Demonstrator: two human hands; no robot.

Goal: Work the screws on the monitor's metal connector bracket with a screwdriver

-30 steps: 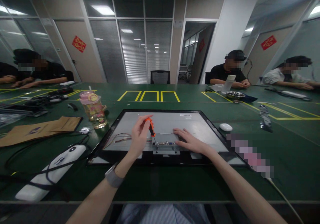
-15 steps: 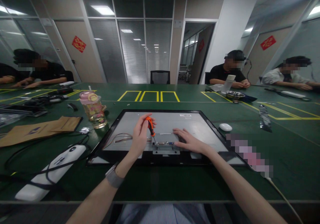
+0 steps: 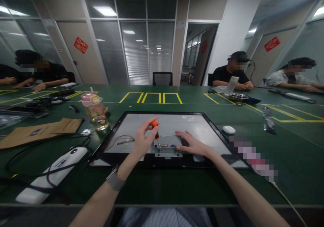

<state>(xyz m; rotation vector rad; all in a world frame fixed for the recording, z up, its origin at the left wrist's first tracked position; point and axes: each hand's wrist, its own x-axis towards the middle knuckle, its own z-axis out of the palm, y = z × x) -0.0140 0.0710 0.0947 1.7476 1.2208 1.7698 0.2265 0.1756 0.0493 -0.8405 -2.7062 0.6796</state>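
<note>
Head cam: left hand [image 3: 142, 142] pinches the orange handle of the screwdriver [image 3: 155, 128], shaft near upright, tip down on the metal port bracket [image 3: 169, 150] at the near edge of the face-down monitor [image 3: 205, 127]. Right hand [image 3: 192, 144] lies flat with fingers spread, touching the bracket's right side. Pink-lidded bottle [image 3: 96, 112] left of the monitor holds a little liquid at the bottom; steel bowl [image 3: 238, 96] far right, contents unreadable.

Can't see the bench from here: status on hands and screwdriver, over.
Left hand shut on screwdriver, tip down at bracket. Right hand open, flat on panel beside bracket. Wires lie left, clear.
</note>
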